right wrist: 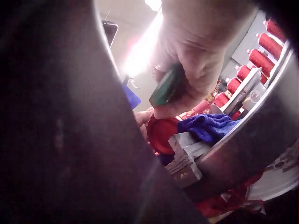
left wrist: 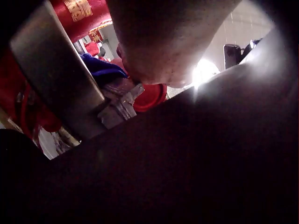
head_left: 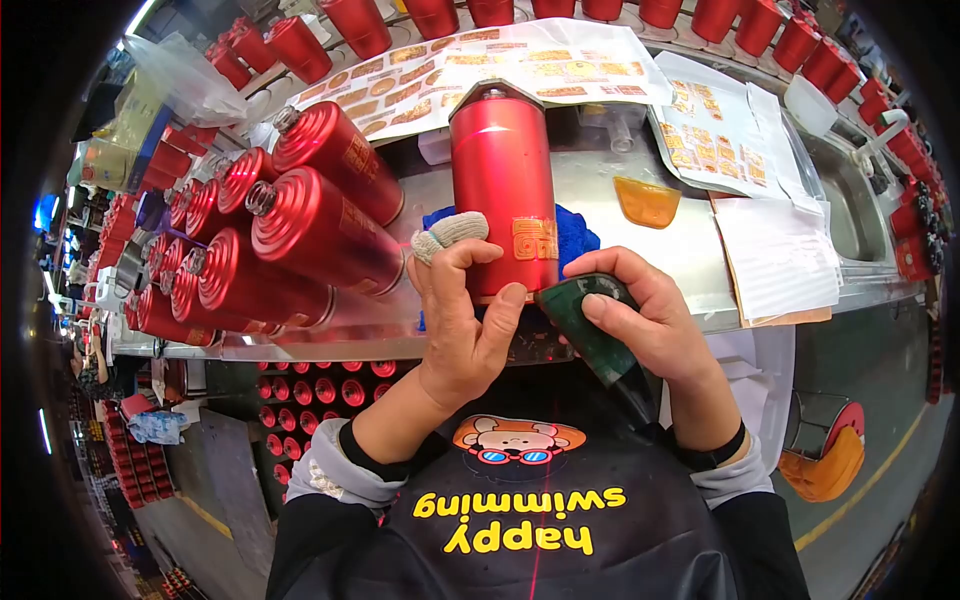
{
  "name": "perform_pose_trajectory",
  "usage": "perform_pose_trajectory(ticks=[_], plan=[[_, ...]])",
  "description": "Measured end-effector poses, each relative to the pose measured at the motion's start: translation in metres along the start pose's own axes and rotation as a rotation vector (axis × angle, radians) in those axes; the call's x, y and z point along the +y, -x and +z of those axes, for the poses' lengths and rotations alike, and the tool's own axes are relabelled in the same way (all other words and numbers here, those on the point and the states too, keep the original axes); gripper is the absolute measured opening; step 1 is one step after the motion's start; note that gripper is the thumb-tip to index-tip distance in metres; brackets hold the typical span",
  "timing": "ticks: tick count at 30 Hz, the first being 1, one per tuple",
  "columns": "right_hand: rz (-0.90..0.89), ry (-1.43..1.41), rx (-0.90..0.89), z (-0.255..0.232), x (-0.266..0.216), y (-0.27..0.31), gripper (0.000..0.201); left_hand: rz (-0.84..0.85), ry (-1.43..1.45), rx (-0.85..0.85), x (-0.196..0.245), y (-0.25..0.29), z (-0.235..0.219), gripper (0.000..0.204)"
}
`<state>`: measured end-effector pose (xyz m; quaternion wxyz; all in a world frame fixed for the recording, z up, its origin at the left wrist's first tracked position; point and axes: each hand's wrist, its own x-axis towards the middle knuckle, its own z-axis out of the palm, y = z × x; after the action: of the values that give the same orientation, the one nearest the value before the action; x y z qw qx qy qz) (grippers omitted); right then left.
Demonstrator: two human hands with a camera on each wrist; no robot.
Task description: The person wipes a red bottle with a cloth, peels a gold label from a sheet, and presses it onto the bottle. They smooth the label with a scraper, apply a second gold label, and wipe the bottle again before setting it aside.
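Note:
A red bottle [head_left: 500, 170] with a gold character label [head_left: 535, 238] lies over a blue cloth [head_left: 575, 232], its neck pointing away. My left hand [head_left: 465, 310] grips its near left end, thumb at the base edge and a knitted cover [head_left: 450, 234] around a finger. In my right hand [head_left: 650, 315] a dark green flat tool [head_left: 590, 325] is pinched, one corner at the bottle's base. The right wrist view shows the green tool [right wrist: 169, 86] beside the red base [right wrist: 162, 134]. The left wrist view shows the base [left wrist: 150, 96] below my left hand [left wrist: 159, 46].
Several red bottles [head_left: 325, 230] lie stacked at left. Printed label sheets [head_left: 600, 65] lie behind, others [head_left: 715, 130] at right above white paper [head_left: 775, 255]. An amber piece [head_left: 645, 202] lies right of the cloth. A sink [head_left: 850, 215] is at far right; bottles line the back.

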<state>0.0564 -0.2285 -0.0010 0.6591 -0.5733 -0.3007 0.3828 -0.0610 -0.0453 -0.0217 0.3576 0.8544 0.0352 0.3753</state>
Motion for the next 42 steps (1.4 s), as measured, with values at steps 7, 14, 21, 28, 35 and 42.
perform_pose_trajectory(ticks=[7, 14, 21, 28, 35, 42], plan=[[0.041, -0.069, -0.042, 0.003, -0.009, 0.001, 0.025, 0.037, -0.086, -0.026, 0.004, -0.001, -0.001, 0.038], [-0.019, 0.018, -0.042, -0.006, 0.004, 0.0, 0.029, -0.019, 0.044, -0.004, -0.005, 0.007, -0.002, 0.039], [-0.002, -0.01, 0.0, -0.005, 0.004, 0.002, 0.025, 0.02, 0.001, 0.049, -0.001, 0.007, -0.006, 0.029], [-0.027, 0.003, 0.032, -0.009, 0.005, 0.003, 0.025, 0.577, -0.238, -0.101, -0.006, 0.003, -0.024, 0.024], [-0.041, 0.028, 0.149, -0.008, 0.0, 0.007, 0.022, 0.596, -0.216, -0.125, -0.006, -0.007, -0.018, 0.022], [-0.724, 0.872, 0.126, 0.016, -0.019, -0.01, 0.024, 0.306, -0.224, 0.038, -0.008, 0.028, -0.035, 0.024]])
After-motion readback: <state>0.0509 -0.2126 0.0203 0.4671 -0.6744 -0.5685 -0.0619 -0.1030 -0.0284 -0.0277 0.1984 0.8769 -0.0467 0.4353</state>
